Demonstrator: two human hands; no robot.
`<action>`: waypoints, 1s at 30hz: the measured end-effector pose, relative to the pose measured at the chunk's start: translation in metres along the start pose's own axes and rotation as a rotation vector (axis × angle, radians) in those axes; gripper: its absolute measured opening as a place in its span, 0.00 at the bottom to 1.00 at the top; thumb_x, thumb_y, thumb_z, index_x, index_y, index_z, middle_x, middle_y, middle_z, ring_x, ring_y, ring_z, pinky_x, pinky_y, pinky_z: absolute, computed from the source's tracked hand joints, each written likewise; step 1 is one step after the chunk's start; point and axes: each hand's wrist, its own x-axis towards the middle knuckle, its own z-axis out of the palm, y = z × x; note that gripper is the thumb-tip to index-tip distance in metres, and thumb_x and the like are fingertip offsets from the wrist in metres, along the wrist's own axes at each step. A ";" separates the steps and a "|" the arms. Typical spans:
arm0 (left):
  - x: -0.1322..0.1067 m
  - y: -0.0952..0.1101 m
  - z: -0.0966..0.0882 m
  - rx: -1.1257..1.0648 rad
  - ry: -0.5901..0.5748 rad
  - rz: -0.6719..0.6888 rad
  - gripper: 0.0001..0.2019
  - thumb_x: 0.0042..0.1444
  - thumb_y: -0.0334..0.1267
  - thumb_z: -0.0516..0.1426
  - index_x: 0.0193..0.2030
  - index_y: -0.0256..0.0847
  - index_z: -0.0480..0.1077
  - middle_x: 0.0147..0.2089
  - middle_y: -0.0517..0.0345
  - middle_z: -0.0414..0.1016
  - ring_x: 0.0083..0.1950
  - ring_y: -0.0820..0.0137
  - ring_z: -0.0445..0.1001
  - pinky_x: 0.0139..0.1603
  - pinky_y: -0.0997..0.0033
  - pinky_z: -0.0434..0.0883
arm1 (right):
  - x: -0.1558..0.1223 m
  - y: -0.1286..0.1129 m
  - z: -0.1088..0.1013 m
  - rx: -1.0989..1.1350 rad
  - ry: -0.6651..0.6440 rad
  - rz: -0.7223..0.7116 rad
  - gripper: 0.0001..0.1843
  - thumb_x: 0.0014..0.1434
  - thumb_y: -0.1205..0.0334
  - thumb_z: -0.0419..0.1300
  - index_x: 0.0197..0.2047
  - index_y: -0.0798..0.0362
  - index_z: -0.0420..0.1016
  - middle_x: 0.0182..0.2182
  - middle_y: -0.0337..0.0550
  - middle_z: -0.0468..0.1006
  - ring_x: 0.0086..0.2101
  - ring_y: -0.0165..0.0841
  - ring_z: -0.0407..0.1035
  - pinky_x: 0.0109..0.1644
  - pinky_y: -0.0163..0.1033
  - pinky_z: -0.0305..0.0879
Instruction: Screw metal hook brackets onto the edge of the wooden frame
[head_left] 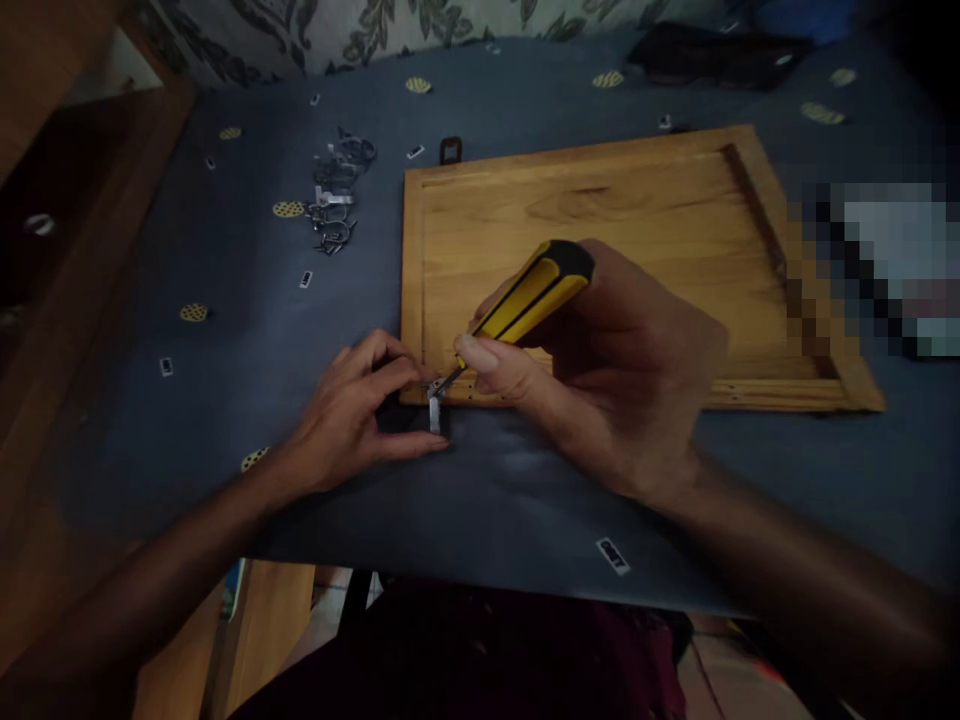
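A wooden panel [600,210] with a raised frame lies flat on a dark blue cloth. My right hand [600,370] is closed around a yellow-and-black screwdriver [536,292], its tip down at a small metal bracket [435,405] on the panel's near left corner. My left hand [360,410] pinches that bracket with fingers and thumb, pressing it against the panel's edge. Several small holes run along the panel's near rail beside the bracket.
A pile of metal hooks and brackets [337,190] lies on the blue cloth [247,330] to the far left of the panel. A dark object [712,55] rests at the far edge. A wooden ledge [90,250] borders the left side.
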 end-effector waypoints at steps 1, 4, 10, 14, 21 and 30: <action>0.000 0.000 0.000 0.002 0.008 0.006 0.21 0.57 0.50 0.73 0.55 0.47 0.79 0.49 0.56 0.74 0.50 0.60 0.73 0.49 0.59 0.70 | 0.000 0.000 0.000 0.007 -0.005 -0.016 0.19 0.63 0.47 0.74 0.32 0.45 0.70 0.29 0.36 0.72 0.32 0.34 0.70 0.33 0.41 0.69; 0.000 0.000 0.001 0.011 0.023 0.026 0.20 0.58 0.49 0.73 0.54 0.47 0.79 0.48 0.56 0.74 0.49 0.61 0.73 0.47 0.61 0.68 | 0.000 -0.001 -0.002 -0.067 -0.039 -0.071 0.18 0.65 0.50 0.73 0.33 0.46 0.69 0.29 0.35 0.72 0.32 0.33 0.71 0.34 0.40 0.70; 0.000 -0.003 0.001 0.036 0.017 0.045 0.19 0.59 0.53 0.71 0.52 0.47 0.79 0.48 0.56 0.76 0.49 0.60 0.75 0.46 0.59 0.69 | 0.003 -0.009 -0.004 -0.181 -0.138 -0.139 0.12 0.67 0.54 0.70 0.37 0.47 0.73 0.32 0.36 0.77 0.31 0.30 0.73 0.35 0.37 0.72; 0.000 -0.003 0.000 0.000 0.000 0.024 0.18 0.60 0.53 0.70 0.50 0.46 0.78 0.48 0.55 0.76 0.49 0.60 0.77 0.48 0.57 0.71 | 0.009 -0.012 -0.008 0.039 -0.247 -0.030 0.08 0.68 0.56 0.71 0.44 0.50 0.79 0.37 0.38 0.80 0.41 0.34 0.78 0.44 0.37 0.75; -0.001 -0.004 0.001 -0.009 0.028 0.055 0.20 0.60 0.52 0.71 0.54 0.48 0.77 0.52 0.55 0.77 0.52 0.58 0.77 0.50 0.57 0.72 | 0.014 -0.012 -0.012 0.215 -0.330 0.013 0.06 0.67 0.58 0.71 0.39 0.51 0.83 0.33 0.34 0.82 0.28 0.27 0.74 0.32 0.34 0.72; 0.001 -0.002 0.001 -0.084 0.000 -0.007 0.17 0.60 0.49 0.71 0.51 0.45 0.78 0.47 0.55 0.75 0.49 0.59 0.76 0.50 0.57 0.71 | 0.003 -0.012 0.002 -0.145 -0.105 -0.188 0.15 0.66 0.58 0.72 0.33 0.47 0.70 0.29 0.34 0.77 0.27 0.29 0.70 0.32 0.36 0.70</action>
